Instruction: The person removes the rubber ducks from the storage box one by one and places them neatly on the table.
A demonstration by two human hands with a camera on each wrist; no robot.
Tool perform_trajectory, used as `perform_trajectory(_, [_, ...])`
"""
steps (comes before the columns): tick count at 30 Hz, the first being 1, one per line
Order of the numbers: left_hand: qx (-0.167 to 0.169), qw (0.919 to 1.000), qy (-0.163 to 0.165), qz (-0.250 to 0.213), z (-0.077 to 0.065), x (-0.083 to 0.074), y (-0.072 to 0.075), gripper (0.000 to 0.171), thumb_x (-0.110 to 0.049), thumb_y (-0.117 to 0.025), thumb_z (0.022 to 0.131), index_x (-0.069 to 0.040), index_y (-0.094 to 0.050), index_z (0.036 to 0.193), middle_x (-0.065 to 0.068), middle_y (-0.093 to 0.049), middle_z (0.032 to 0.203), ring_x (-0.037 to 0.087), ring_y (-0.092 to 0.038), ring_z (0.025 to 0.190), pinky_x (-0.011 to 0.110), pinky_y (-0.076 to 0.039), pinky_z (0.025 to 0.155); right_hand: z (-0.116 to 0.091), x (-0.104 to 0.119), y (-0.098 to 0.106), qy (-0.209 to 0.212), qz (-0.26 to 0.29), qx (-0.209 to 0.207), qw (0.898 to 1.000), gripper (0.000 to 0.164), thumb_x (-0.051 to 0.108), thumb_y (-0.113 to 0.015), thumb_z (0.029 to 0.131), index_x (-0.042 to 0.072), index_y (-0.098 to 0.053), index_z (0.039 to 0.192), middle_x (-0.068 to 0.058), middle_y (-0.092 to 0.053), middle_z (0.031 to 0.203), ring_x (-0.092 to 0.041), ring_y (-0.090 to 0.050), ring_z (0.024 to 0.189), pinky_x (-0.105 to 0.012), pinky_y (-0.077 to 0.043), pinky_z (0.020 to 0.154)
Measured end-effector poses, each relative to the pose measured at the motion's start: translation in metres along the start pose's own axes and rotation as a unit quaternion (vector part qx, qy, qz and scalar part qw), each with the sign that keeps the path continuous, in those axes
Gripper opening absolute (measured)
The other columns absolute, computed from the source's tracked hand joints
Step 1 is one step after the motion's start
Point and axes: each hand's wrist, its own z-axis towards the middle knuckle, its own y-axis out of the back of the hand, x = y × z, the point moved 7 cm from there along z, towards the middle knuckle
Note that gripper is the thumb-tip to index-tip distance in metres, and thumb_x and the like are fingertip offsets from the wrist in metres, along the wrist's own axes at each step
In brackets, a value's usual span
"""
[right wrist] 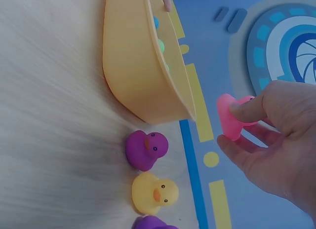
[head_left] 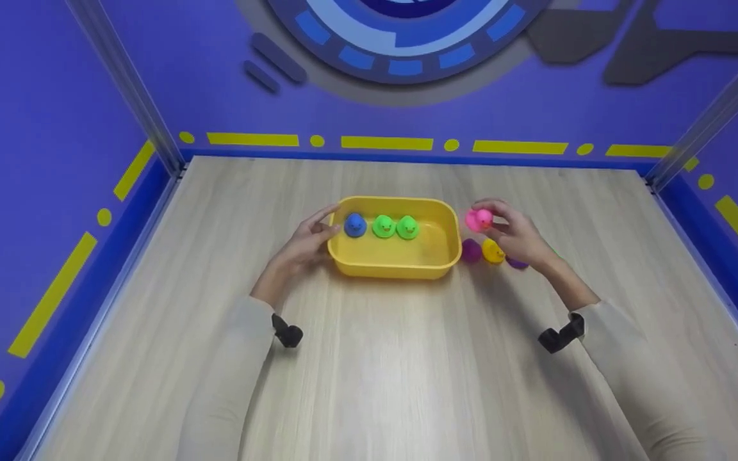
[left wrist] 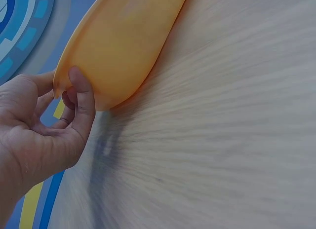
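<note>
A yellow plastic basin (head_left: 394, 255) stands on the wooden table, holding a blue rubber duck (head_left: 355, 225) and two green rubber ducks (head_left: 384, 226) in a row. My left hand (head_left: 308, 240) grips the basin's left end; in the left wrist view, thumb and fingers pinch its rim. Just beyond the right end, my right hand (head_left: 515, 234) holds a pink rubber duck (head_left: 478, 220) in the air between thumb and fingers. Below that hand sit a purple duck (right wrist: 143, 150), a yellow duck (right wrist: 154, 193) and another purple duck (right wrist: 152, 222), partly cut off in the right wrist view.
A sliver of green (head_left: 553, 251) shows behind the right wrist. Blue printed walls (head_left: 401, 115) with yellow marks close off the table's back and both sides. Metal posts (head_left: 145, 96) stand at the back corners.
</note>
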Motion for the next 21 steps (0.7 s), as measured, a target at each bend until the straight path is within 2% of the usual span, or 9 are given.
perform_trajectory(5, [0.007,0.9999,-0.012,0.004,-0.001,-0.001,0.0,0.054,-0.025,-0.061,0.104,-0.035,-0.044,0.155,0.015,-0.048,0.13,0.026,-0.059,0.105,0.028,-0.058,0.076,-0.004,-0.006,0.006,-0.019,-0.009,-0.003,1.0,0.043,-0.012,-0.057,0.096,-0.003,-0.054,0.139,-0.023,-0.052,0.145,-0.039,-0.05,0.137,-0.041,-0.044,0.108])
perform_trajectory(8, [0.007,0.9997,-0.021,0.005,-0.001,-0.001,0.0,0.055,-0.024,-0.061,0.104,-0.033,-0.043,0.155,0.014,-0.049,0.125,0.025,-0.06,0.104,0.027,-0.059,0.074,-0.006,-0.009,0.01,-0.029,-0.011,-0.004,1.0,0.045,-0.013,-0.056,0.096,-0.003,-0.053,0.14,-0.024,-0.05,0.147,-0.039,-0.049,0.138,-0.041,-0.043,0.108])
perform_trajectory(12, [-0.001,0.9999,-0.012,0.004,0.0,0.0,0.001,0.054,-0.025,-0.061,0.104,-0.033,-0.045,0.154,0.008,-0.046,0.119,0.024,-0.057,0.103,0.026,-0.057,0.074,-0.01,-0.013,0.015,-0.02,-0.005,-0.01,1.0,0.044,-0.013,-0.057,0.096,-0.005,-0.053,0.139,-0.025,-0.051,0.146,-0.041,-0.049,0.137,-0.037,-0.045,0.106])
perform_trajectory(16, [-0.006,1.0,-0.003,-0.002,0.0,0.0,0.002,0.053,-0.024,-0.062,0.103,-0.034,-0.046,0.154,0.008,-0.044,0.121,0.024,-0.055,0.105,0.027,-0.057,0.076,-0.015,-0.017,0.022,0.003,0.001,-0.023,1.0,0.042,-0.014,-0.058,0.095,-0.008,-0.054,0.137,-0.029,-0.052,0.143,-0.043,-0.051,0.133,-0.023,-0.047,0.102])
perform_trajectory(21, [-0.005,1.0,-0.002,-0.005,0.0,0.0,0.001,0.053,-0.025,-0.061,0.104,-0.035,-0.045,0.154,0.007,-0.045,0.122,0.023,-0.055,0.106,0.028,-0.058,0.079,-0.022,-0.021,0.032,0.008,0.002,-0.036,0.999,0.043,-0.015,-0.058,0.094,-0.009,-0.054,0.136,-0.03,-0.052,0.142,-0.042,-0.05,0.131,-0.005,-0.045,0.095])
